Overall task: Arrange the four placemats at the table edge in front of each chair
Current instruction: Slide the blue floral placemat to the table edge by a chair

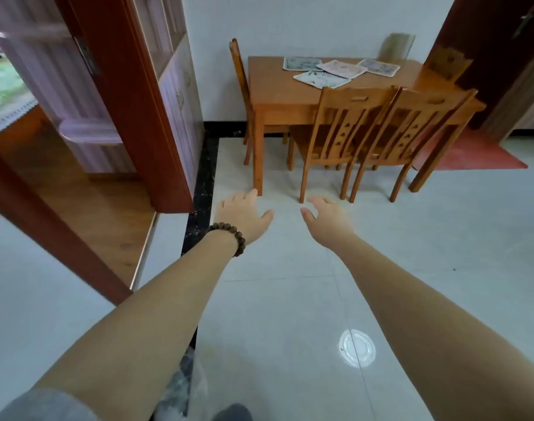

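Several patterned placemats [340, 69] lie loosely overlapped in the middle of a wooden dining table [274, 89] against the far wall. Two wooden chairs [350, 129] stand tucked in at the near side, a third chair [238, 74] at the left end, and a fourth chair [445, 63] partly shows at the right end. My left hand [242, 215], with a bead bracelet on its wrist, and my right hand [328, 218] are both stretched forward over the floor, fingers apart, holding nothing, well short of the table.
A red-brown door frame [128, 117] and an open doorway fill the left. A dark door [502, 41] stands at the right, with a red mat [472, 153] on the floor below it. Pale tiled floor [290, 284] lies between me and the table.
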Demonstrator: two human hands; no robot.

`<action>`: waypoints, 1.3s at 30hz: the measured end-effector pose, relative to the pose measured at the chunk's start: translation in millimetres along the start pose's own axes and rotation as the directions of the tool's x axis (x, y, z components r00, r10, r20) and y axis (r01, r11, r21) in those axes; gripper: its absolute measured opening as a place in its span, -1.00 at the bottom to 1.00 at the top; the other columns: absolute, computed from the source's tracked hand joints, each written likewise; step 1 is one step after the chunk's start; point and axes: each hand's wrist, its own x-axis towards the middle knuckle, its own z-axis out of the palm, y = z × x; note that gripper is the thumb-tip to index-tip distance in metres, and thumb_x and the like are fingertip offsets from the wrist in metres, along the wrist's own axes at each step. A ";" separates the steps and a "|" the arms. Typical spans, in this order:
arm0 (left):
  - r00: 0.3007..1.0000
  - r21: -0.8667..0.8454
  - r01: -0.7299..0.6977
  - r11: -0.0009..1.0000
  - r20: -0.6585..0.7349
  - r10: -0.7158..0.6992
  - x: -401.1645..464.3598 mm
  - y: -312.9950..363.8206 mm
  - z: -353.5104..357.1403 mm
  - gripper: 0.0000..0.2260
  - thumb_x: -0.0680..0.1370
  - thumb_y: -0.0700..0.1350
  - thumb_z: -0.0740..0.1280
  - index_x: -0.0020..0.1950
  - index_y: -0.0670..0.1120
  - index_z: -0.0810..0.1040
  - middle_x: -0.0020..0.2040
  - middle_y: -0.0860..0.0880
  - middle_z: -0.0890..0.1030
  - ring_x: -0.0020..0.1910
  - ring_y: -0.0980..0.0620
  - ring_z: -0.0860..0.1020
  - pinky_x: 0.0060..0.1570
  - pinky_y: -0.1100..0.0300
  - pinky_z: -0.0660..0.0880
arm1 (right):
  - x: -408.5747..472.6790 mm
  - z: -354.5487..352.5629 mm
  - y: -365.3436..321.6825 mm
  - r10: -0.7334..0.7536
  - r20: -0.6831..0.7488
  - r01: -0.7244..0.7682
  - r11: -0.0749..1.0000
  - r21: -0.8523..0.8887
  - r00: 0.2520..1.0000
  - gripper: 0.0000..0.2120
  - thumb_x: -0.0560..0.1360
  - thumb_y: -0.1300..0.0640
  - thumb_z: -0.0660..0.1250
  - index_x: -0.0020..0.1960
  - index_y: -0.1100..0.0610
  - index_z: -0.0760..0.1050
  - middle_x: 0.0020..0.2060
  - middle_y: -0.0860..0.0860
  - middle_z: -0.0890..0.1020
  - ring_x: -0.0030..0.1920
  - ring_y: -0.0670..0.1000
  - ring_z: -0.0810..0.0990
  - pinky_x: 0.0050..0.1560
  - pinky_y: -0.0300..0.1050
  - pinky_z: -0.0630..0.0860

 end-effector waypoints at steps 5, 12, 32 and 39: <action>0.999 0.015 0.034 0.999 0.016 -0.034 7.2 -13.8 16.3 -0.40 0.55 0.22 0.10 0.49 -0.09 0.21 0.42 -0.10 0.37 0.39 -0.11 0.30 0.33 -0.06 0.20 | 14.1 9.3 4.2 -0.006 0.034 0.006 1.000 0.001 0.999 -0.55 0.60 -0.06 0.10 0.42 0.12 0.30 0.41 0.06 0.35 0.40 0.11 0.29 0.38 0.10 0.26; 0.997 0.038 0.062 0.997 0.052 -0.064 50.9 -32.3 31.4 -0.41 0.56 0.20 0.09 0.49 -0.10 0.19 0.45 -0.09 0.33 0.43 -0.09 0.25 0.38 -0.11 0.13 | 57.2 29.4 7.1 0.005 0.046 -0.005 1.000 0.003 0.999 -0.55 0.59 -0.07 0.09 0.42 0.09 0.29 0.41 0.03 0.35 0.40 0.09 0.27 0.38 0.09 0.26; 0.992 0.021 0.101 0.995 0.073 -0.102 381.8 -174.6 13.8 -0.48 0.54 0.19 0.10 0.40 -0.08 0.30 0.32 -0.07 0.46 0.32 -0.10 0.37 0.33 -0.15 0.25 | 406.5 90.5 -79.0 0.052 0.111 -0.056 0.998 0.032 0.992 -0.54 0.59 -0.07 0.11 0.43 0.10 0.28 0.44 0.06 0.32 0.42 0.11 0.26 0.37 0.10 0.30; 0.995 0.017 0.092 0.996 0.039 -0.092 468.2 -213.9 5.8 -0.40 0.54 0.22 0.11 0.50 -0.04 0.17 0.44 -0.06 0.34 0.43 -0.08 0.25 0.41 -0.13 0.15 | 496.3 100.9 -106.3 0.014 0.087 -0.011 0.999 -0.034 0.996 -0.55 0.60 -0.06 0.11 0.42 0.11 0.30 0.43 0.08 0.34 0.43 0.11 0.26 0.38 0.09 0.27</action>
